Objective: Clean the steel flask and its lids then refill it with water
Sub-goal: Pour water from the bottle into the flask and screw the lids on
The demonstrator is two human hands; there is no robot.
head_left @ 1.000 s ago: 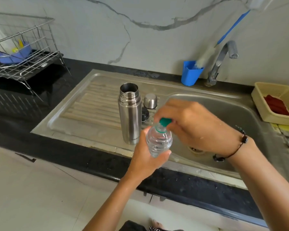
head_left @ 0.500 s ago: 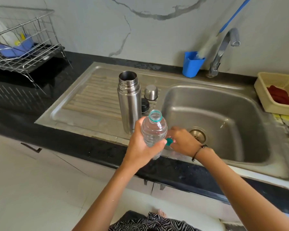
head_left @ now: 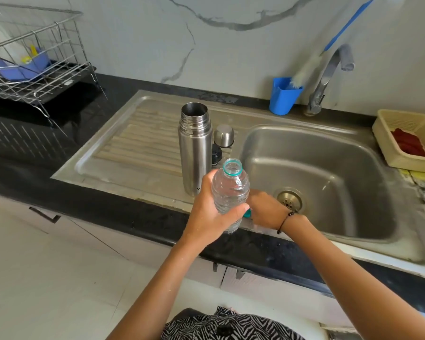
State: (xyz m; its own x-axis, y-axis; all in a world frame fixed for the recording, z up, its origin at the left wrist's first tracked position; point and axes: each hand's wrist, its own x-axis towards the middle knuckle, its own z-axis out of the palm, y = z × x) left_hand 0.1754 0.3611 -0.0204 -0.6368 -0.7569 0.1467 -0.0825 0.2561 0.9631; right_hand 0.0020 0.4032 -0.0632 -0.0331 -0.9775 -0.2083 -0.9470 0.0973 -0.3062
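Spillage threatens: left hand [head_left: 212, 217] grips the uncapped clear plastic bottle [head_left: 230, 192]; a misaimed pour misses the narrow-mouthed steel flask [head_left: 195, 148] while right hand [head_left: 265, 209] pinches the teal cap [head_left: 247, 213].

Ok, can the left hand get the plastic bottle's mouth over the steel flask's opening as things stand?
Probably yes. The left hand holds the uncapped plastic bottle just in front of the upright steel flask, whose mouth is open. Nothing stands between them; the right hand is low at the sink's edge.
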